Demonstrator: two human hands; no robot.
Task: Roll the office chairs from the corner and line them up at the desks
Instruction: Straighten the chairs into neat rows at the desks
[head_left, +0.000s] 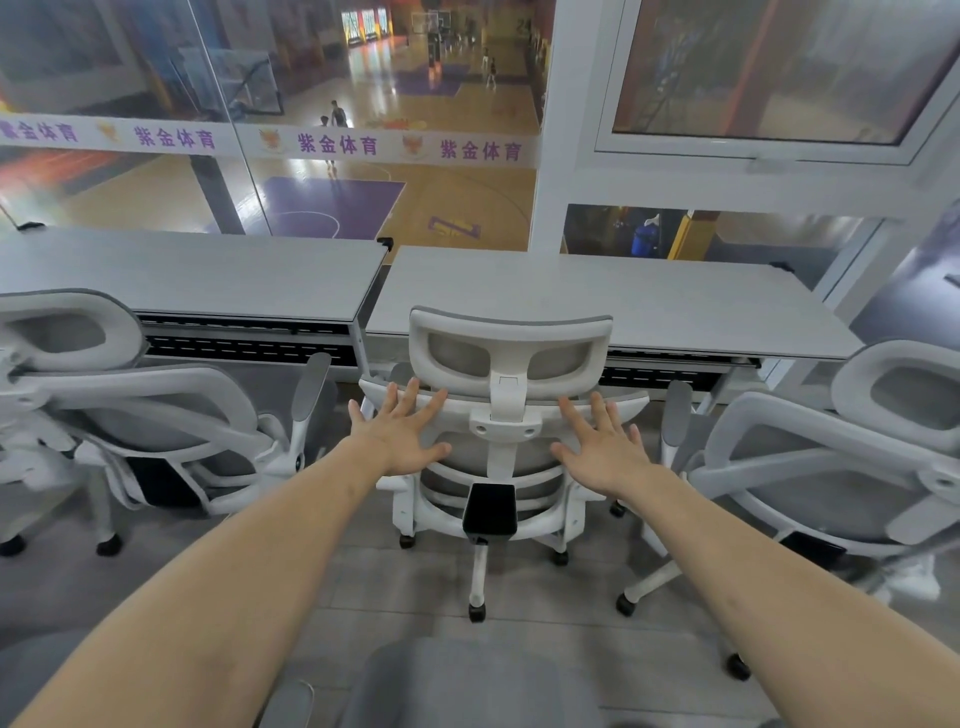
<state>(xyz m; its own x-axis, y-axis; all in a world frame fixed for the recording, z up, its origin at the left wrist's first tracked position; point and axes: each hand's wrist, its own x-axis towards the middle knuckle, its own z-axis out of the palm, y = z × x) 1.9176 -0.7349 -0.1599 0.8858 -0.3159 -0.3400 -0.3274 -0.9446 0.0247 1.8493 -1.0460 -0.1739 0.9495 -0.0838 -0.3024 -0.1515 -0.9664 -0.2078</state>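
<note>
Both hands, our left hand (400, 436) and right hand (597, 449), spread flat and gripping nothing, sit at the middle chair (506, 415) backrest. That chair faces the right desk (597, 291), headrest near its edge. We push evenly, keeping it square between its neighbours.

White-framed, grey-mesh office chairs (506, 415); pale grey desks (597, 296); purple lettering on white window band (332, 143)
</note>
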